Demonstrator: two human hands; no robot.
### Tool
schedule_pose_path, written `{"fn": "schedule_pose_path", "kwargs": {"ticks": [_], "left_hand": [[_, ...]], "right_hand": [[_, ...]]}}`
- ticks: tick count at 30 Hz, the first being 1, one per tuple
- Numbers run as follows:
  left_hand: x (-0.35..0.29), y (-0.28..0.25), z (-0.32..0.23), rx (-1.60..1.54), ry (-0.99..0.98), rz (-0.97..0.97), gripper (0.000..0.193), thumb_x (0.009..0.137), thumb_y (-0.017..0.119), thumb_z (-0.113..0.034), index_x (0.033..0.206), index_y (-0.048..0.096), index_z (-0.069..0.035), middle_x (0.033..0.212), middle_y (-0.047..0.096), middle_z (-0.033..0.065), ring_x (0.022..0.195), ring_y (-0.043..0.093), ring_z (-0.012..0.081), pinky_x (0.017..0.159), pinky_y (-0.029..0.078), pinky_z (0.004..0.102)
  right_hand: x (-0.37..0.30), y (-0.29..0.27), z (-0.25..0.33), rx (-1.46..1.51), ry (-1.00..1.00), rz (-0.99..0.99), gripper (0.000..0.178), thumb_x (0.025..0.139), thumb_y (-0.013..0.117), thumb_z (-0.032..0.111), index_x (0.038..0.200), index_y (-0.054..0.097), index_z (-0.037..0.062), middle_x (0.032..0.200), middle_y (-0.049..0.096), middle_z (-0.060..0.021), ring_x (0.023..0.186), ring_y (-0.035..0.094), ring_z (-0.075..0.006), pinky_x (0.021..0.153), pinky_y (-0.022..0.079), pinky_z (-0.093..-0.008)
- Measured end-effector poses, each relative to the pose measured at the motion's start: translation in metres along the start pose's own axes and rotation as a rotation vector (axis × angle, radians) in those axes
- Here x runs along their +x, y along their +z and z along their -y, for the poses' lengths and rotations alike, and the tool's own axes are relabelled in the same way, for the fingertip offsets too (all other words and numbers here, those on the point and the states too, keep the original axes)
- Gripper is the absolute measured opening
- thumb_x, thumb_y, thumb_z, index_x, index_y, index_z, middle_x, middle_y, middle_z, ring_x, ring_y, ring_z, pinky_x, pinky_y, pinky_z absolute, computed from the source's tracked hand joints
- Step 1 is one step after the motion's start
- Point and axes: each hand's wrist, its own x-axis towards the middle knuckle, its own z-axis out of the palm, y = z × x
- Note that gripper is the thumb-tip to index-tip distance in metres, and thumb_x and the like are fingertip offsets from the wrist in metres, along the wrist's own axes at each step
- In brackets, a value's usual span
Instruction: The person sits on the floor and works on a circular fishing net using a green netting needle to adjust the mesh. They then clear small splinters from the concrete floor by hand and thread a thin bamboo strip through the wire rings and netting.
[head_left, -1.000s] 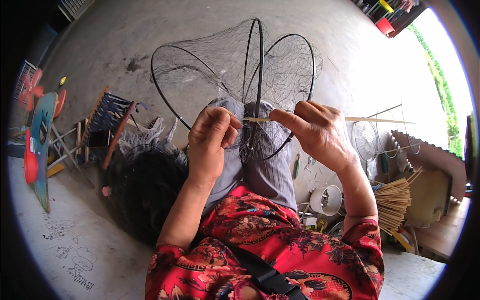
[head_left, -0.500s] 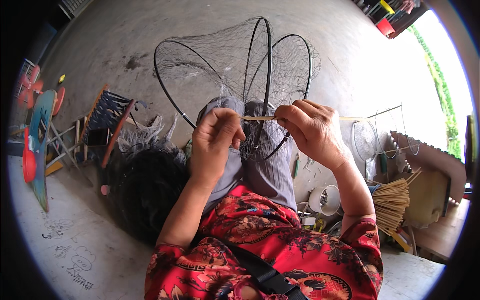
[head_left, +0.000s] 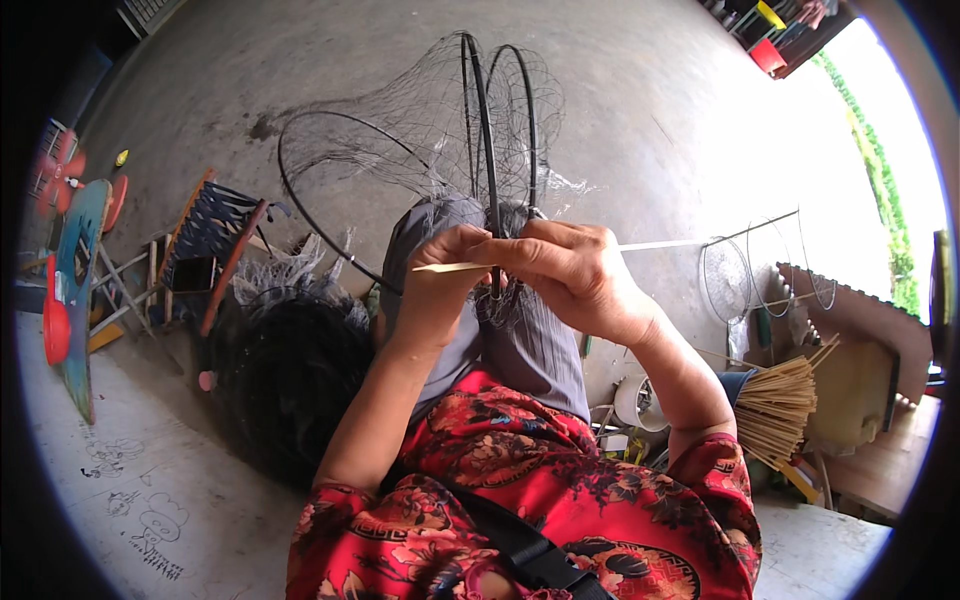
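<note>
A thin pale strip, apparently bamboo point(head_left: 655, 245), runs crosswise through both my hands above my knees. Its flat end pokes out past my left hand point(head_left: 435, 295), whose fingers are closed on it. Right beside it, my right hand point(head_left: 580, 275) pinches the strip, its fingertips partly hidden behind the knuckles. The strip's long end reaches off to the right. A net trap of dark mesh point(head_left: 400, 130) on black hoops point(head_left: 487, 130) stands at my knees, its lower part passing just behind and under my hands. Where strip and hoop meet is hidden by my fingers.
At right, a bundle of thin sticks point(head_left: 775, 415) stands in a blue container, near a white cup point(head_left: 640, 400) and a second hooped net point(head_left: 728, 278). At left are a folding chair point(head_left: 215, 250), a dark-haired head point(head_left: 295, 390) and a blue-green board point(head_left: 82, 290).
My hands have come together; before, they were apart with the strip stretched between them. The strip's end now sticks out left of my left hand. The hooped net has shifted left.
</note>
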Motion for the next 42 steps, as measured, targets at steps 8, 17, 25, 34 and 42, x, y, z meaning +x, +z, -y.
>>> {"fn": "schedule_pose_path", "kwargs": {"ticks": [8, 17, 25, 34, 42], "left_hand": [[-0.015, -0.02, -0.034, -0.266, 0.067, -0.022, 0.012, 0.117, 0.067, -0.018, 0.112, 0.069, -0.008, 0.1, 0.077, 0.0076, 0.092, 0.077, 0.0187, 0.082, 0.061, 0.0331], [-0.018, -0.009, -0.04, -0.065, 0.041, -0.107, 0.019, 0.121, 0.062, -0.025, 0.114, 0.067, -0.007, 0.076, 0.063, 0.0031, 0.058, 0.055, 0.0134, 0.056, 0.045, 0.0272], [-0.049, 0.016, -0.02, 0.285, 0.042, 0.049, 0.011, 0.109, 0.076, -0.003, 0.12, 0.075, 0.0, 0.089, 0.077, 0.0047, 0.076, 0.074, 0.0113, 0.072, 0.06, 0.0259], [-0.017, -0.003, -0.056, -0.099, -0.001, -0.172, 0.022, 0.117, 0.064, -0.019, 0.126, 0.069, 0.0, 0.112, 0.078, 0.0112, 0.103, 0.077, 0.0198, 0.098, 0.059, 0.033], [-0.009, -0.025, -0.05, -0.103, 0.062, -0.236, 0.016, 0.115, 0.069, -0.017, 0.114, 0.075, -0.002, 0.113, 0.08, 0.0121, 0.103, 0.08, 0.0238, 0.092, 0.062, 0.0351]], "right_hand": [[-0.026, 0.006, -0.027, 0.045, 0.124, -0.08, 0.034, 0.095, 0.081, 0.001, 0.126, 0.083, 0.0144, 0.085, 0.072, -0.005, 0.077, 0.074, -0.0273, 0.067, 0.059, -0.0404], [-0.025, -0.002, -0.006, -0.296, 0.082, -0.05, 0.033, 0.092, 0.082, 0.001, 0.121, 0.083, 0.016, 0.083, 0.07, -0.0038, 0.072, 0.072, -0.0231, 0.063, 0.056, -0.0387], [-0.022, 0.027, 0.023, -0.322, 0.093, -0.134, 0.047, 0.089, 0.077, 0.012, 0.135, 0.073, 0.02, 0.083, 0.055, -0.001, 0.071, 0.064, -0.024, 0.059, 0.053, -0.0411], [-0.025, 0.019, 0.001, -0.423, -0.118, -0.104, 0.069, 0.079, 0.078, 0.013, 0.146, 0.079, 0.0332, 0.077, 0.044, 0.0017, 0.066, 0.056, -0.0184, 0.055, 0.048, -0.036], [-0.025, 0.019, 0.0, -0.355, -0.078, -0.14, 0.061, 0.085, 0.082, 0.003, 0.142, 0.082, 0.0243, 0.076, 0.051, -0.0004, 0.061, 0.056, -0.0199, 0.054, 0.047, -0.0383]]}}
